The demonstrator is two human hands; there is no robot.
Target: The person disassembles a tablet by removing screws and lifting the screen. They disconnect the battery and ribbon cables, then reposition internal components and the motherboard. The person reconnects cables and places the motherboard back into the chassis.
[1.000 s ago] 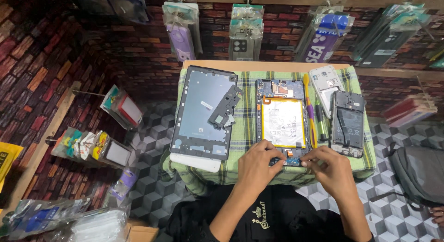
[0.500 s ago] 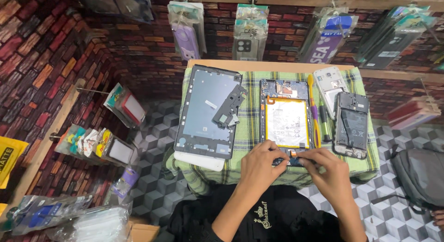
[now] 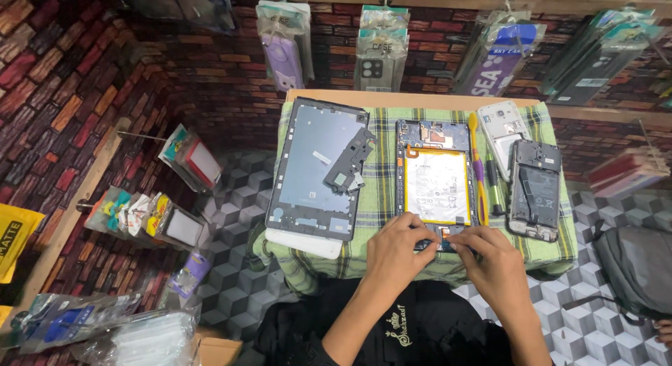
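Well to the left of the left hand (image 3: pixel 394 252), and farther from the person, lies a large dark-framed grey tablet back panel (image 3: pixel 315 166) on a white slab, with a small dark plastic cover piece (image 3: pixel 348 159) resting on its right part; both seem set aside there so that they are out of the way yet within reach. The green checked cloth (image 3: pixel 378 191) over the small surface probably keeps small parts from sliding. Just beyond both hands lies the opened tablet with a white rectangular battery in a blue frame (image 3: pixel 437 185), lengthwise to the person so that its near end comes under the fingers. The left hand lies palm down, fingers curled onto that near edge, seemingly steadying it. The right hand (image 3: pixel 495 261) meets it from the other side, fingertips pinched close together on the same edge; whether they hold a small part or a tool I cannot tell, since the fingers cover the spot. Beyond the right hand, a yellow-handled tool (image 3: pixel 475 145) and a purple-and-green one (image 3: pixel 483 191) lie alongside the tablet. Farther right lie a white phone body (image 3: pixel 505 128) and a dark opened phone (image 3: pixel 536 191). Packaged cases (image 3: pixel 376 54) hang on the brick wall, cut off at the top; a grey bag (image 3: pixel 640 268) is cut off at the right edge.
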